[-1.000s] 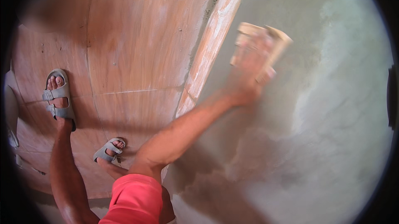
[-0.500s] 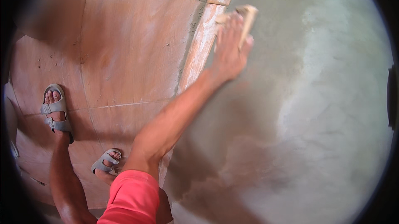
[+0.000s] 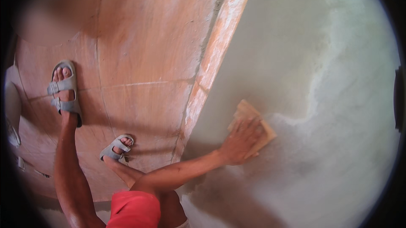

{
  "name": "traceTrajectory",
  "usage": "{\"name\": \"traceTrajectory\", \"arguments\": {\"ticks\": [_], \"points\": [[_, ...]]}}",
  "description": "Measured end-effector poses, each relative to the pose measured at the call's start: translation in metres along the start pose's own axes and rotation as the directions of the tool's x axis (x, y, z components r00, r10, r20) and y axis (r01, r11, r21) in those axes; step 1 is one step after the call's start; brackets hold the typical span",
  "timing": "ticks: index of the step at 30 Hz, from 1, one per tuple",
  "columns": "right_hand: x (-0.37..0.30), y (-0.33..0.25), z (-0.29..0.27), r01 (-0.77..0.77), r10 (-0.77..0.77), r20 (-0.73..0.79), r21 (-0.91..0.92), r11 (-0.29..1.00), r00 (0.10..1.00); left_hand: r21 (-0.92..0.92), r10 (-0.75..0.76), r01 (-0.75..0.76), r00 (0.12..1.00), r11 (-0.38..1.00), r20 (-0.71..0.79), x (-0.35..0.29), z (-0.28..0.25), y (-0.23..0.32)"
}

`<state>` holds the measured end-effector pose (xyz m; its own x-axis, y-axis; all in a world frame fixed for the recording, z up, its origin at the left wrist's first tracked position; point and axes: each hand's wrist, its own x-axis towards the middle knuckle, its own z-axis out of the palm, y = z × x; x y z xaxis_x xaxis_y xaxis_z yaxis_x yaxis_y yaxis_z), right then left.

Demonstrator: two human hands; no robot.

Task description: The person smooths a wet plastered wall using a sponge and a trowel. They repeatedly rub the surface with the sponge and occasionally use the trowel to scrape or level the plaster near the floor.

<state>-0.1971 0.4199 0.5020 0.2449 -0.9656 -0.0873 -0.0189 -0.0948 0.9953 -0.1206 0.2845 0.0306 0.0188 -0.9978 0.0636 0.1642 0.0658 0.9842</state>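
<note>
My left hand (image 3: 243,141) is pressed over a tan rectangular block (image 3: 247,110), its fingers bent across the top. Whether the block is a sponge or a wooden float I cannot make out. It rests against a smooth grey cement surface (image 3: 270,58), and a paler patch (image 3: 315,105) lies just beyond it. My bare forearm (image 3: 182,171) reaches across from a red sleeve (image 3: 133,209). No part of my right hand shows.
Large reddish tiles (image 3: 144,46) cover the left side, bordered by a whitish-smeared tile strip (image 3: 220,37) along the cement. My sandalled feet stand on the tiles: one sandal (image 3: 65,85) far left, the other (image 3: 113,147) nearer. A blurred round shape (image 3: 48,14) is at upper left.
My left hand has swept the block away from the tile strip, down and to the right over the cement. The view has shifted slightly.
</note>
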Motion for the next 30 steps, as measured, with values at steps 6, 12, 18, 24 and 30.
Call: {"name": "traceTrajectory", "arguments": {"ticks": [6, 12, 18, 24, 30], "points": [[-0.02, 0.018, 0.002, -0.021, 0.019, -0.068, -0.028, 0.999, 0.997, -0.263, -0.709, 0.659, 0.661, 0.705, -0.245, -0.158, 0.053, -0.015], [-0.012, 0.013, 0.012, -0.177, 0.182, -0.191, 0.039, 0.983, 0.965, -0.277, -0.932, 0.906, 0.25, 0.321, -0.264, -0.115, 0.046, -0.081], [-0.002, -0.004, -0.003, -0.088, 0.105, -0.163, 0.107, 0.99, 0.981, -0.047, -0.384, 0.389, 0.872, 0.92, -0.303, -0.054, 0.034, 0.073], [-0.011, -0.003, 0.004, -0.197, 0.207, -0.152, 0.082, 0.977, 0.966, -0.198, -0.781, 0.756, 0.606, 0.624, -0.149, -0.244, 0.11, 0.074], [-0.016, 0.005, 0.003, -0.036, 0.053, -0.173, 0.103, 0.994, 0.984, -0.104, -0.517, 0.51, 0.806, 0.854, -0.288, -0.093, 0.053, 0.068]]}}
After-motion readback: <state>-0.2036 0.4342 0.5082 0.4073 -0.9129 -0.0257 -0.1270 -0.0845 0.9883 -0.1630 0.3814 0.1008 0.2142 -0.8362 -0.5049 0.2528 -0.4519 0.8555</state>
